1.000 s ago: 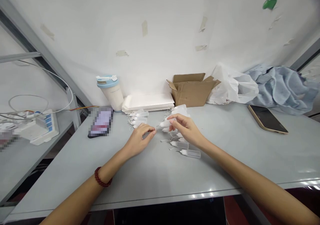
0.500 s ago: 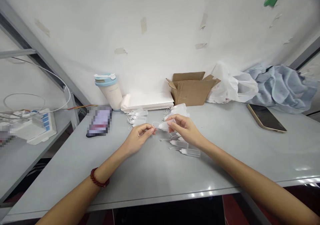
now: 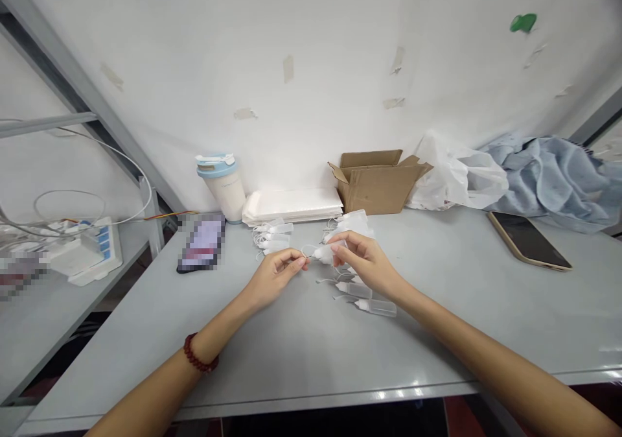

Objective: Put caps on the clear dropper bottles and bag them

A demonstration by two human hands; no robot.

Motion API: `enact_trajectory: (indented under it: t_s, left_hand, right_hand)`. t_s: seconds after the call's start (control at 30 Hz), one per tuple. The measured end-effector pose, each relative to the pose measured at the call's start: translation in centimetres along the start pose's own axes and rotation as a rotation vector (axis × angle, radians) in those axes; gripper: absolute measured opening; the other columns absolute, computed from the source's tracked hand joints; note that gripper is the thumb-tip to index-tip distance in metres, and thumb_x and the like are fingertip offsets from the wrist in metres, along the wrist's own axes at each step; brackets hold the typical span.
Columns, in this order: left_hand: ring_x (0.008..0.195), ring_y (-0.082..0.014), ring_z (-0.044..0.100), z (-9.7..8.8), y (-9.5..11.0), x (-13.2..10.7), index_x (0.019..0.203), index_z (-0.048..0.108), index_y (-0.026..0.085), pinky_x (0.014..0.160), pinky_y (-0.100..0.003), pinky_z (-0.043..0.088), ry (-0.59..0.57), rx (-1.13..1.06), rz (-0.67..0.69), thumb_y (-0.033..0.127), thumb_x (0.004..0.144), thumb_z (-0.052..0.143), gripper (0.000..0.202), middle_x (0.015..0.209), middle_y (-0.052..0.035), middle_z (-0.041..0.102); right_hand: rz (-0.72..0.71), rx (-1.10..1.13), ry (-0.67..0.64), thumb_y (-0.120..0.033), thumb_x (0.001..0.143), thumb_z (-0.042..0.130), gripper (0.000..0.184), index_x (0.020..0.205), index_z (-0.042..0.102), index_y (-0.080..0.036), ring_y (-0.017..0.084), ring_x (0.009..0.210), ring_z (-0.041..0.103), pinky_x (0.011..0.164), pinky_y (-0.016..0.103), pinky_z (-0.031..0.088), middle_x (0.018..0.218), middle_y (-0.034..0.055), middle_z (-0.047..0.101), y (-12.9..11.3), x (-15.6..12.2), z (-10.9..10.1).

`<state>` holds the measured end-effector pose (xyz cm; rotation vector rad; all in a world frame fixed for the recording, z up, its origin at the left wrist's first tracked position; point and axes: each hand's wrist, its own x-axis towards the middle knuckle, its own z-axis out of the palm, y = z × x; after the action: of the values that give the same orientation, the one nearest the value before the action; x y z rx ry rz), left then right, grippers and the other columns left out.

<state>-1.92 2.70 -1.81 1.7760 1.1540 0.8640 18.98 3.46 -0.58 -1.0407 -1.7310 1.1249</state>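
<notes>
My right hand (image 3: 367, 260) grips a small translucent squeeze bottle (image 3: 322, 253) by its body, its nozzle pointing left. A thin needle-like tip and a looped white strap run from the nozzle toward my left hand (image 3: 276, 273). The left thumb and forefinger are pinched at the end of that tip; whatever sits between them is mostly hidden. Below my right hand, similar squeeze bottles (image 3: 376, 307) lie on the grey table (image 3: 301, 359). More of them lie behind the right hand, and another group of bottles (image 3: 278, 237) rests behind the left hand.
Along the wall stand a blue-lidded cup (image 3: 226, 194), a stack of white envelopes (image 3: 296, 205), an open cardboard box (image 3: 374, 190), a plastic bag (image 3: 451, 177) and blue cloth (image 3: 549, 177). Phones lie at left (image 3: 203, 242) and right (image 3: 529, 239). A power strip (image 3: 97, 255) sits far left.
The whole view has shifted, so everything appears slightly lower and further right. Both hands keep nearly the same hold on the bottle and its tip.
</notes>
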Motion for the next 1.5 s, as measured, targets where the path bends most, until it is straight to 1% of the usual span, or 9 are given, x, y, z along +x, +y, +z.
enact_trajectory:
  t_s: [0.17,0.4,0.6,0.73,0.83,1.03,1.23,1.5]
  left_hand:
    - [0.079,-0.0169,0.056,-0.06,-0.19,0.03,0.079,0.060,0.016,0.074,-0.026,0.042,0.008,0.001,0.018,0.038,0.086,0.047,0.027,0.080,-0.0032,0.063]
    - [0.079,-0.0168,0.056,-0.07,-0.24,-0.03,0.076,0.060,0.017,0.073,-0.025,0.042,0.001,0.019,0.013,0.039,0.087,0.047,0.028,0.080,-0.0029,0.063]
    - [0.078,-0.0166,0.055,0.03,-0.08,0.04,0.076,0.060,0.017,0.073,-0.026,0.042,-0.007,0.018,0.021,0.037,0.087,0.047,0.026,0.080,-0.0030,0.062]
    - [0.078,-0.0168,0.055,0.09,-0.01,-0.04,0.077,0.060,0.017,0.073,-0.026,0.042,-0.007,0.015,0.015,0.037,0.086,0.047,0.026,0.080,-0.0032,0.063]
    - [0.078,-0.0167,0.055,0.09,-0.04,-0.08,0.078,0.060,0.017,0.073,-0.026,0.043,-0.014,0.018,0.013,0.038,0.087,0.047,0.027,0.081,-0.0032,0.063]
    - [0.080,-0.0177,0.056,0.10,-0.04,-0.02,0.077,0.060,0.017,0.074,-0.027,0.043,-0.020,0.024,0.014,0.040,0.087,0.046,0.028,0.082,-0.0037,0.063]
    - [0.078,-0.0172,0.056,0.12,0.05,-0.07,0.076,0.060,0.017,0.072,-0.026,0.043,-0.009,0.033,0.017,0.040,0.086,0.048,0.028,0.080,-0.0032,0.064]
    - [0.079,-0.0169,0.056,0.11,0.03,-0.08,0.077,0.061,0.017,0.074,-0.026,0.043,-0.023,0.019,0.016,0.037,0.087,0.047,0.027,0.080,-0.0029,0.063]
  right_hand:
    - [0.005,0.005,0.009,-0.036,0.087,0.049,0.023,0.097,0.058,-0.017,0.013,0.063,0.055,0.055,0.024,0.040,0.066,-0.0003,0.061,0.09,-0.10,-0.06]
    - [0.000,0.002,0.003,-0.037,0.086,0.051,0.024,0.097,0.059,-0.017,0.011,0.058,0.051,0.054,0.023,0.038,0.064,-0.0010,0.060,0.20,-0.01,0.04]
    - [-0.011,0.007,0.014,-0.037,0.086,0.050,0.025,0.098,0.058,-0.017,0.014,0.064,0.055,0.056,0.025,0.039,0.065,0.0001,0.061,-0.11,-0.01,-0.27]
    - [-0.003,-0.016,-0.001,-0.037,0.086,0.050,0.025,0.096,0.059,-0.017,0.012,0.060,0.052,0.052,0.023,0.037,0.063,-0.0003,0.060,-0.20,0.00,-0.45]
    - [-0.017,-0.009,-0.017,-0.037,0.086,0.050,0.024,0.094,0.060,-0.017,0.011,0.058,0.051,0.052,0.023,0.036,0.062,-0.0008,0.059,-0.04,0.05,-0.43]
    - [-0.008,-0.003,-0.008,-0.038,0.086,0.051,0.025,0.094,0.060,-0.016,0.010,0.054,0.048,0.050,0.022,0.034,0.060,-0.0017,0.058,-0.08,0.05,-0.34]
    - [-0.002,0.006,-0.010,-0.038,0.086,0.050,0.025,0.094,0.060,-0.016,0.010,0.054,0.048,0.049,0.022,0.035,0.060,-0.0013,0.057,-0.10,0.03,-0.17]
    - [-0.016,-0.040,-0.005,-0.035,0.086,0.050,0.022,0.091,0.061,-0.017,0.010,0.056,0.050,0.052,0.022,0.036,0.059,-0.0027,0.056,0.11,-0.02,-0.14]
